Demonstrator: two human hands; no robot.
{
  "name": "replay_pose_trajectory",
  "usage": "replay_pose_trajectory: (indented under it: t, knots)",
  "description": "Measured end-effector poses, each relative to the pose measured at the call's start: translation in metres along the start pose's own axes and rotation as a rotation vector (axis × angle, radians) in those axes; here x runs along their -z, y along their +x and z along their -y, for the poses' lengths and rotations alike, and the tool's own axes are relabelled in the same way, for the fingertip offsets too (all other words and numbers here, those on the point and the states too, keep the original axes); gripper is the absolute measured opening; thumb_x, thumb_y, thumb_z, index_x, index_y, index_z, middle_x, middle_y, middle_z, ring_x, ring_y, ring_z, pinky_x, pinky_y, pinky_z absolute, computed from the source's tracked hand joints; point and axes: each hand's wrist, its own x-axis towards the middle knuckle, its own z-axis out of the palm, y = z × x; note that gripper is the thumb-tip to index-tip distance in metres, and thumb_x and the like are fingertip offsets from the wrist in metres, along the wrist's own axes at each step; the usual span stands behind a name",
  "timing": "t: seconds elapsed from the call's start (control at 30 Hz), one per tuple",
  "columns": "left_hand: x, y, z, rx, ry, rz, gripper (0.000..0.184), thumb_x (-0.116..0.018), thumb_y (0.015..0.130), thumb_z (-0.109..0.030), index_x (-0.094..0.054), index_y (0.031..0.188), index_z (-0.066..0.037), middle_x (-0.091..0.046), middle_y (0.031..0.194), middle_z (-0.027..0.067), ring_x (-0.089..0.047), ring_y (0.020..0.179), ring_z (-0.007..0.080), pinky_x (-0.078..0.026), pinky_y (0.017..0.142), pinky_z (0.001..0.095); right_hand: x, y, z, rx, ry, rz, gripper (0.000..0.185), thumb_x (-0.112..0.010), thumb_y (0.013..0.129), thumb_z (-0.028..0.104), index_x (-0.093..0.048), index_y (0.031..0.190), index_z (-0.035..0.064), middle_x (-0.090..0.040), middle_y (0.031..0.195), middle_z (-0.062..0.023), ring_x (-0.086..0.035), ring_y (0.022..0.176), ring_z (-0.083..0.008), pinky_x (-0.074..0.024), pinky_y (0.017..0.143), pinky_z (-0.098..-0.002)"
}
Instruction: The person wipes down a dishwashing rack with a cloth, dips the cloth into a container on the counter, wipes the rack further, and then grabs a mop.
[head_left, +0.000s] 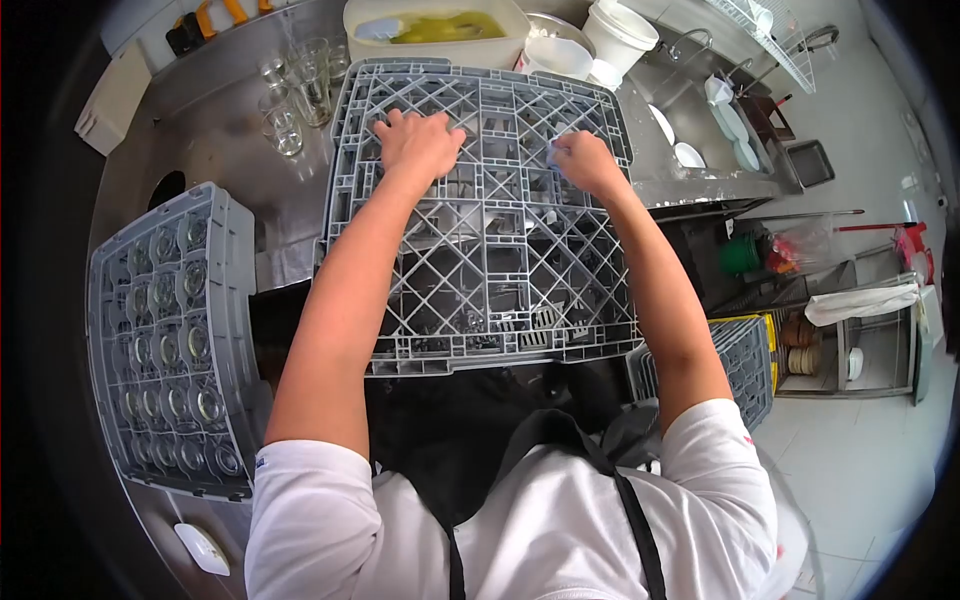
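Observation:
A large grey plastic dish rack (487, 205) with a criss-cross lattice is in front of me, its lattice face towards me. My left hand (418, 145) rests on the upper left of that lattice, fingers spread apart. On the upper right, my right hand (590, 163) is closed, with a small pale blue thing (553, 152) showing at its fingertips; its kind is not clear. Through the lattice, some cutlery-like shapes and dark gaps show, but details are hidden.
A grey rack of glasses (165, 345) stands at left. Loose glasses (285, 125) sit on the steel counter (215, 140). Behind are a tub of yellowish liquid (440, 28) and a white bucket (622, 35). A sink (690, 115) with dishes and a shelf cart (850, 345) are at right.

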Motion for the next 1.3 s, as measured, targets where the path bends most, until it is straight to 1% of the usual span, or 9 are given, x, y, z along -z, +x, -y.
replay_pose_trajectory:
  t: [0.07, 0.27, 0.43, 0.53, 0.7, 0.8, 1.07, 1.13, 1.3]
  knots:
    - [-0.001, 0.001, -0.001, 0.001, -0.001, 0.006, 0.045, -0.054, 0.098, -0.049, -0.071, 0.127, -0.019, -0.069, 0.126, 0.0138, -0.051, 0.126, 0.0354, -0.035, 0.107, 0.0553, 0.0, 0.013, 0.001, 0.029, -0.183, 0.112, 0.026, -0.06, 0.085, 0.02, -0.075, 0.093, -0.0003, -0.071, 0.095, -0.0285, -0.069, 0.094, -0.0467, -0.056, 0.086, -0.0496]
    - [0.002, -0.002, 0.0, 0.014, -0.006, 0.011, 0.044, -0.053, 0.098, -0.048, -0.071, 0.126, -0.019, -0.069, 0.126, 0.014, -0.051, 0.127, 0.0353, -0.034, 0.107, 0.0555, -0.027, -0.001, -0.003, -0.04, -0.017, -0.191, 0.021, -0.068, 0.08, 0.019, -0.074, 0.087, -0.0001, -0.072, 0.085, -0.0253, -0.071, 0.086, -0.0448, -0.0556, 0.078, -0.0498]
    - [0.001, -0.003, 0.0, 0.018, -0.034, -0.028, 0.042, -0.055, 0.098, -0.047, -0.071, 0.122, -0.017, -0.069, 0.124, 0.0151, -0.051, 0.127, 0.0361, -0.033, 0.108, 0.0585, 0.002, -0.002, 0.005, -0.218, 0.244, -0.427, 0.037, -0.064, 0.096, 0.035, -0.073, 0.089, -0.0012, -0.069, 0.08, -0.026, -0.067, 0.077, -0.0463, -0.0526, 0.073, -0.0465]
    - [0.002, -0.004, 0.0, 0.006, -0.039, -0.022, 0.042, -0.056, 0.098, -0.047, -0.071, 0.122, -0.017, -0.069, 0.125, 0.0153, -0.051, 0.127, 0.0356, -0.034, 0.107, 0.0583, 0.001, 0.018, 0.007, -0.149, 0.081, -0.307, 0.047, -0.059, 0.098, 0.042, -0.073, 0.09, -0.0022, -0.07, 0.081, -0.0263, -0.067, 0.077, -0.0466, -0.052, 0.074, -0.0473]
    - [0.0, -0.003, 0.002, 0.001, -0.064, -0.032, 0.041, -0.056, 0.097, -0.046, -0.072, 0.121, -0.017, -0.069, 0.124, 0.0153, -0.051, 0.126, 0.0347, -0.034, 0.107, 0.0567, -0.009, 0.052, 0.012, 0.033, -0.223, 0.186, 0.032, -0.058, 0.087, 0.023, -0.074, 0.092, -0.0035, -0.07, 0.097, -0.0304, -0.068, 0.096, -0.0485, -0.0543, 0.093, -0.0509]
    - [0.0, 0.001, 0.001, -0.009, -0.038, -0.014, 0.044, -0.054, 0.096, -0.048, -0.073, 0.121, -0.018, -0.068, 0.126, 0.015, -0.051, 0.126, 0.0341, -0.035, 0.106, 0.0549, -0.018, 0.078, 0.008, 0.135, -0.394, 0.306, 0.028, -0.06, 0.084, 0.019, -0.075, 0.09, -0.0035, -0.071, 0.099, -0.0297, -0.069, 0.095, -0.0478, -0.0558, 0.09, -0.0507]
    - [-0.003, -0.001, 0.003, 0.007, -0.038, -0.048, 0.041, -0.054, 0.096, -0.045, -0.072, 0.118, -0.017, -0.07, 0.121, 0.0141, -0.052, 0.125, 0.0343, -0.036, 0.105, 0.0556, -0.038, 0.031, 0.005, 0.109, -0.004, -0.242, 0.024, -0.059, 0.09, 0.018, -0.073, 0.086, -0.0012, -0.07, 0.09, -0.0289, -0.069, 0.085, -0.0471, -0.0546, 0.081, -0.0537]
    - [-0.008, -0.001, 0.002, 0.009, -0.033, -0.055, 0.041, -0.053, 0.096, -0.046, -0.073, 0.118, -0.016, -0.071, 0.12, 0.0141, -0.052, 0.124, 0.0345, -0.036, 0.105, 0.056, -0.022, 0.029, 0.004, -0.123, 0.115, -0.433, 0.024, -0.06, 0.091, 0.021, -0.067, 0.088, -0.0022, -0.067, 0.085, -0.0297, -0.066, 0.085, -0.0497, -0.0517, 0.075, -0.0533]
    - [-0.002, 0.003, 0.001, -0.015, -0.025, -0.02, 0.044, -0.049, 0.097, -0.047, -0.073, 0.118, -0.018, -0.071, 0.122, 0.0152, -0.051, 0.124, 0.0382, -0.035, 0.104, 0.0589, 0.03, -0.059, 0.015, -0.007, 0.19, -0.377, 0.017, -0.061, 0.091, 0.013, -0.062, 0.084, -0.0026, -0.063, 0.079, -0.0273, -0.063, 0.077, -0.0491, -0.0492, 0.065, -0.0512]
